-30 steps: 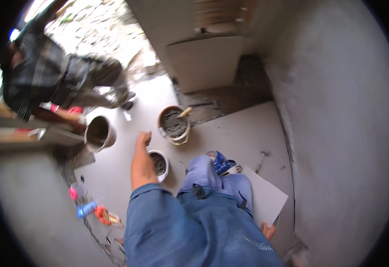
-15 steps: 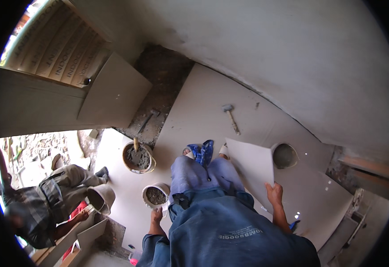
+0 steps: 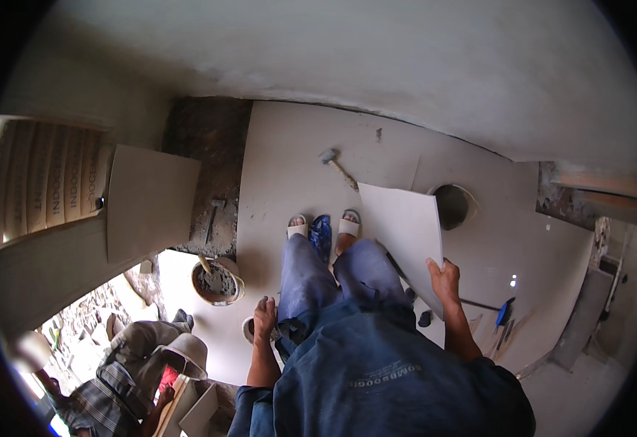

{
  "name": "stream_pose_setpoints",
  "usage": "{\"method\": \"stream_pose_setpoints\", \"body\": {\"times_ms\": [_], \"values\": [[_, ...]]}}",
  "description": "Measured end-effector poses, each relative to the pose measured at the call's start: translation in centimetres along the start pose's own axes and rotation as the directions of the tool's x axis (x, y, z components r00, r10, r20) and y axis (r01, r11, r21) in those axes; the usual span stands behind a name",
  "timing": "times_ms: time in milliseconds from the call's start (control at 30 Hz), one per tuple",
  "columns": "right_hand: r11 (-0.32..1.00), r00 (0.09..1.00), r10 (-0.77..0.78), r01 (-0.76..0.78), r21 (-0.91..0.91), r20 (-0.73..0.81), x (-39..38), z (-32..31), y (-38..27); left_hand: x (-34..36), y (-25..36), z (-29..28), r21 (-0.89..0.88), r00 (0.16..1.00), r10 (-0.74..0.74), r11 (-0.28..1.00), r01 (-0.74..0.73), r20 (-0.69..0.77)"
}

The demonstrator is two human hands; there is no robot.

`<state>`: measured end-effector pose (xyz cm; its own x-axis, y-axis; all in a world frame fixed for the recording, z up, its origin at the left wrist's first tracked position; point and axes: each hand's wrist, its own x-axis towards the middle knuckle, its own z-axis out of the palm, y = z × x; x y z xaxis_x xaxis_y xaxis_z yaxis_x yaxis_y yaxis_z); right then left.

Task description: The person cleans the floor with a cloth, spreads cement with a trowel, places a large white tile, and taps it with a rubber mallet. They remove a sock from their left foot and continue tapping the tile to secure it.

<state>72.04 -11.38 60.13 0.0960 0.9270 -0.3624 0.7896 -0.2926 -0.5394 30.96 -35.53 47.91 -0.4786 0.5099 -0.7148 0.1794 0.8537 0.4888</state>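
Note:
My right hand (image 3: 444,280) grips the near right edge of a large pale floor tile (image 3: 404,226), thumb on its face. The tile is tilted up in front of my right knee. My left hand (image 3: 264,317) hangs beside my left thigh, fingers loosely bent, with nothing visible in it. Just behind it is a small bucket (image 3: 247,331), mostly hidden by the hand and my leg. Between my sandalled feet lies a crumpled blue cloth or bag (image 3: 321,237). A mallet (image 3: 340,171) with a wooden handle rests on the laid tiles beyond the held tile.
A bucket of grey mortar (image 3: 216,282) with a trowel handle stands left; another bucket (image 3: 455,206) stands right. A loose tile (image 3: 151,204) leans at the left wall by bare ground and a hammer (image 3: 213,218). A co-worker (image 3: 125,364) bends at lower left. A blue-ended tool (image 3: 505,312) lies right.
My view has swung round, shifting the room in the picture. My left hand has come up from beside the small bucket. The right hand keeps its hold on the tile.

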Motion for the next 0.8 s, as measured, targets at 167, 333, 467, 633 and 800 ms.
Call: {"method": "stream_pose_setpoints", "body": {"times_ms": [167,333,467,633,800], "values": [[0.984,0.986,0.137,-0.125,0.128,-0.091,-1.5,-2.8,-4.4,7.5,2.1,1.5,0.184,0.993,0.081,0.978,-0.095,0.083],[0.922,0.915,0.356,-0.309,0.234,-0.192,-9.1,-9.9,-6.1,17.6,4.2,14.5,0.195,0.861,0.424,0.853,-0.484,0.281],[0.824,0.699,0.566,-0.452,0.342,-0.437,-17.7,-14.1,-5.8,19.8,6.6,25.9,0.03,0.955,0.207,0.976,-0.218,0.212],[0.723,0.576,0.691,-0.563,0.4,-0.437,-23.9,-14.1,-0.9,16.5,8.1,22.0,-0.032,0.879,0.28,0.956,-0.291,0.386],[0.598,0.528,0.796,-0.608,0.522,-0.296,-23.9,-8.3,11.6,18.2,10.0,19.3,0.105,0.914,0.307,0.933,-0.344,0.265]]}}
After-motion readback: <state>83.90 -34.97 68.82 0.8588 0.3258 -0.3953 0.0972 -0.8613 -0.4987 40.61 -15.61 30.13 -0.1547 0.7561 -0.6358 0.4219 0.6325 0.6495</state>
